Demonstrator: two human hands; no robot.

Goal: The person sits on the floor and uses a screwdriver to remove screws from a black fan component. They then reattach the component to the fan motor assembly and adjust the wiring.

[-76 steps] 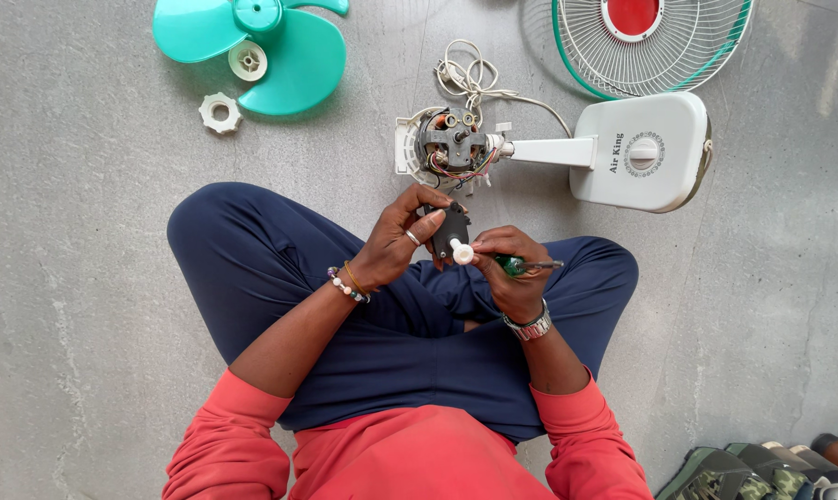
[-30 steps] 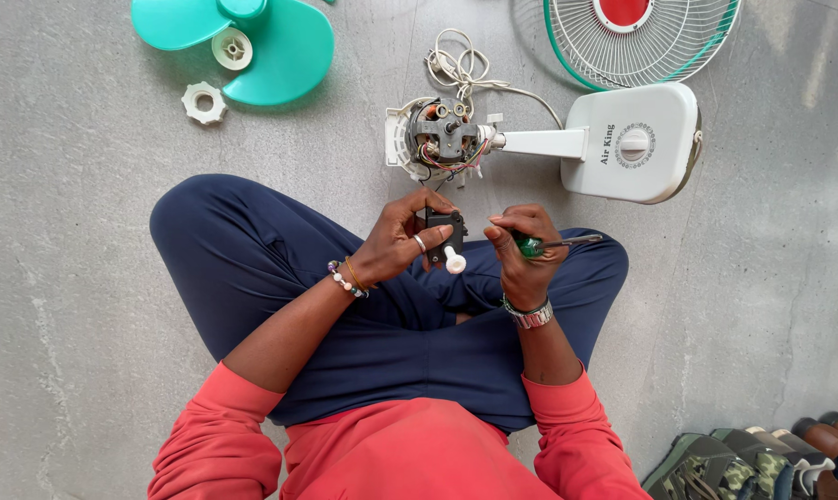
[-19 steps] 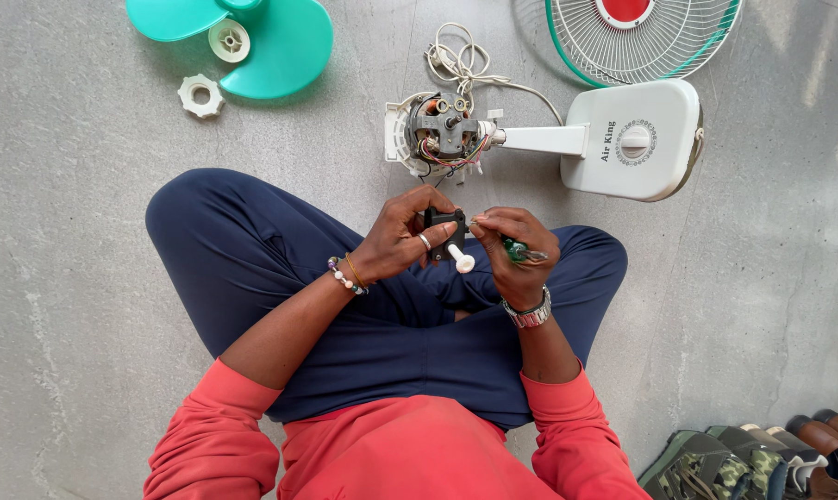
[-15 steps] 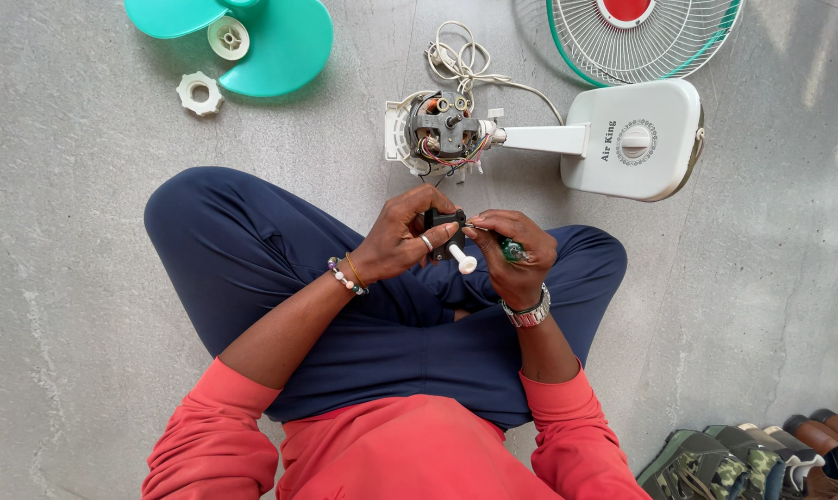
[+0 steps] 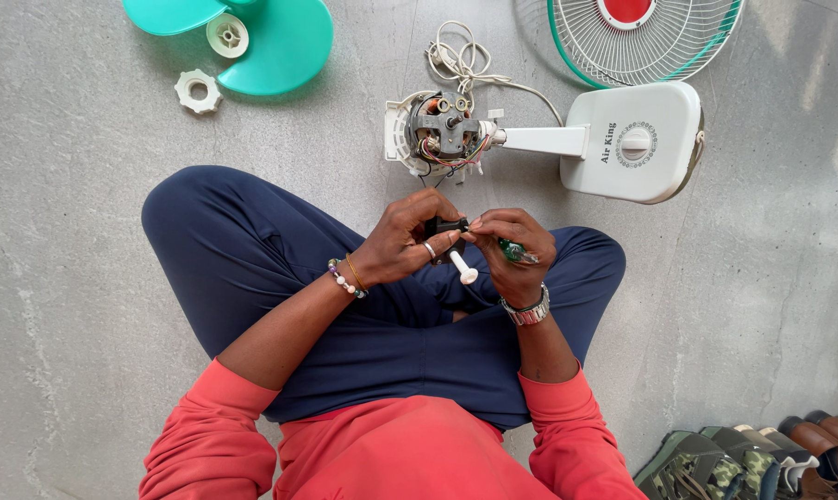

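Observation:
I sit cross-legged on a grey floor. My left hand (image 5: 402, 239) grips a small black fan part (image 5: 447, 226) with a white knobbed pin (image 5: 462, 268) sticking down from it. My right hand (image 5: 513, 252) holds a green-handled screwdriver (image 5: 514, 250) and its fingertips touch the same black part. Both hands meet above my lap. Just beyond them lies the bare fan motor (image 5: 439, 134) with coloured wires, joined by a white neck to the white fan base (image 5: 634, 142).
A teal fan blade (image 5: 269, 39) with a white hub cap lies at the far left, a white ring nut (image 5: 197, 91) beside it. A wire fan guard (image 5: 643, 35) lies at the far right, a coiled white cord (image 5: 459, 60) behind the motor. Several shoes (image 5: 762, 458) line the bottom right corner.
My hands have come closer together on the black part, and the right hand has turned the screwdriver in against it. The view has shifted slightly; the fan parts lie as before.

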